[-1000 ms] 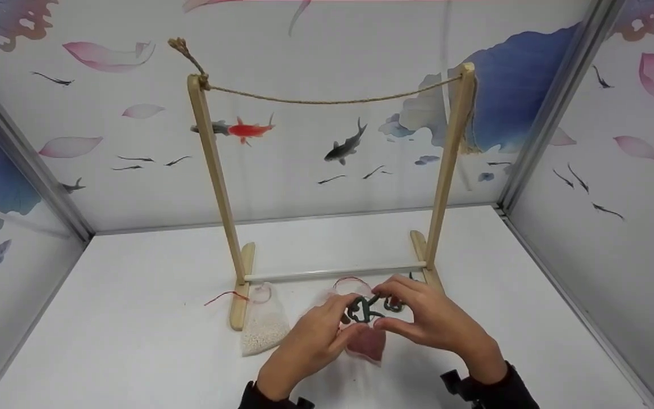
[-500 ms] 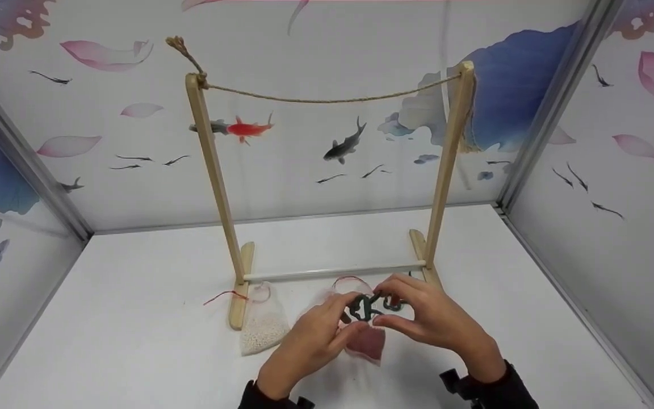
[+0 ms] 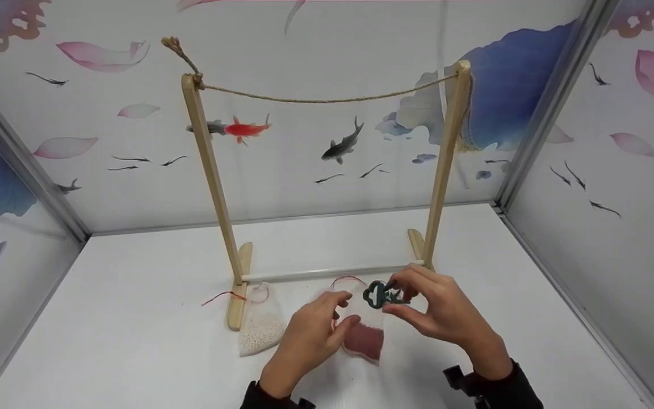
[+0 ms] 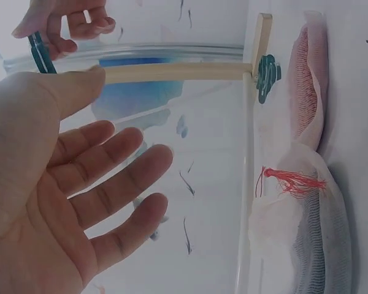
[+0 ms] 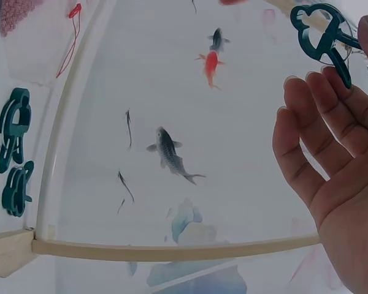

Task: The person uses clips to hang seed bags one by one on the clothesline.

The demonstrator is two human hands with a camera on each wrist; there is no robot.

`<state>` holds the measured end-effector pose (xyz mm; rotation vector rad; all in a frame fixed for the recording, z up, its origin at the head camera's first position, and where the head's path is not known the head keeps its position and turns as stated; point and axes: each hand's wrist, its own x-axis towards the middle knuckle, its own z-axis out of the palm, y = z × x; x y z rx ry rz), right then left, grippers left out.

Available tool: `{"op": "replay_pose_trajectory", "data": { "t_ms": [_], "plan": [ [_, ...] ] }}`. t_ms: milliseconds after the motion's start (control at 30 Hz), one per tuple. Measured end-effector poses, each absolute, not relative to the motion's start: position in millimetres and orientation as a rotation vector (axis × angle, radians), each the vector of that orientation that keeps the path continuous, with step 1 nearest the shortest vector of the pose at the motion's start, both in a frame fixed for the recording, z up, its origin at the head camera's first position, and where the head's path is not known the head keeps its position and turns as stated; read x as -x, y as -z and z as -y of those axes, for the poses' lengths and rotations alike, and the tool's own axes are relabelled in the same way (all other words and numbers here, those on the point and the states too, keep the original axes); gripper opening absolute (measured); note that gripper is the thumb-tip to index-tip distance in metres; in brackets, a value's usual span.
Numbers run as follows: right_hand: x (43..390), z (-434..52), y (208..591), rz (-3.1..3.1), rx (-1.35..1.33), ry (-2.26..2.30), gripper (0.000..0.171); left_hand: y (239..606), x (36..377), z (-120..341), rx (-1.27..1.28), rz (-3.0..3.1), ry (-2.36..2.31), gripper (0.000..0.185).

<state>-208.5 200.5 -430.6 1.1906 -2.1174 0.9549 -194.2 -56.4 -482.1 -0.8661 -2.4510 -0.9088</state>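
My right hand (image 3: 399,296) pinches a dark green plastic clip (image 3: 379,295) between thumb and fingers and holds it just above the table, in front of the wooden rack's right foot. The right wrist view shows the same clip (image 5: 322,32) at my fingertips. My left hand (image 3: 339,313) hovers with its fingers relaxed and holds nothing; its palm (image 4: 43,202) is spread in the left wrist view. Under it lies a mesh bag of red grains (image 3: 364,339). Two more green clips (image 5: 13,128) lie on the table by the rack's foot.
A wooden drying rack (image 3: 213,182) with a rope (image 3: 327,101) strung across its top stands mid-table. A mesh bag of white beads (image 3: 261,328) with a red drawstring (image 3: 222,295) leans on its left foot. Painted walls close three sides.
Both hands were together on tangled green clips. Now the right hand has drawn one clip up and to the right, and the left hand has let go and opened.
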Motion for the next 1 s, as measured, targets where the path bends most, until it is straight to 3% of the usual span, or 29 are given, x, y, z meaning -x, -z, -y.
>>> {"op": "replay_pose_trajectory", "data": {
  "t_ms": [700,1000],
  "plan": [
    [209,-212,427,2.12,-1.06,-0.894,0.03,490,201,58,0.657,2.499,0.844,0.026],
    [207,-220,426,2.165,-1.031,-0.878,0.023,477,225,50,0.617,2.682,0.799,0.032]
  ]
}}
